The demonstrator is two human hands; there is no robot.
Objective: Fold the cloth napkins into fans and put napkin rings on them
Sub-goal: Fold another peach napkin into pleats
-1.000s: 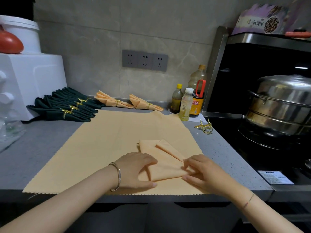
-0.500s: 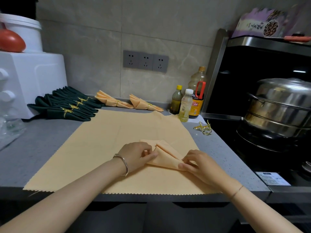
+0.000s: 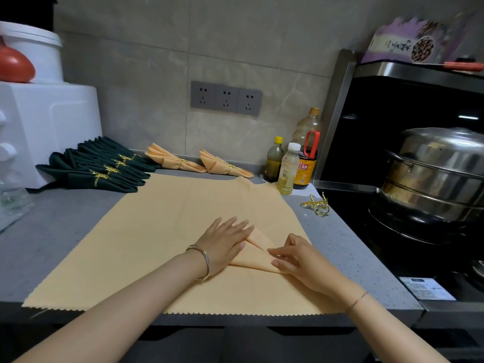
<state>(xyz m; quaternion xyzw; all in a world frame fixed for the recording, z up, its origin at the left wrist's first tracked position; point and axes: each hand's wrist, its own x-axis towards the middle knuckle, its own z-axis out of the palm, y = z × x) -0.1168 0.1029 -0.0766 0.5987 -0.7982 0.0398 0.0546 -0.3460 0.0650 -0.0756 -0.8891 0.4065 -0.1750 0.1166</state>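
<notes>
A peach napkin (image 3: 255, 254), folded into a narrow wedge, lies on a large peach cloth (image 3: 162, 231) spread over the counter. My left hand (image 3: 225, 242) lies flat on the napkin's left part, fingers spread and pointing away. My right hand (image 3: 298, 258) pinches the napkin's right edge with its fingertips. Two finished peach fans (image 3: 172, 161) (image 3: 222, 167) with gold rings lie at the back. Several dark green ringed fans (image 3: 99, 169) sit at the back left. Loose gold napkin rings (image 3: 317, 204) rest to the right of the cloth.
Three bottles (image 3: 288, 169) stand at the back right by the wall. A steel steamer pot (image 3: 434, 174) sits on the black stove to the right. A white appliance (image 3: 44, 129) fills the left. The counter's front edge runs just below the cloth.
My left hand has opened from a pinch and now presses flat on the napkin, farther from me. The napkin has become a narrower wedge. My right hand stays at its right edge.
</notes>
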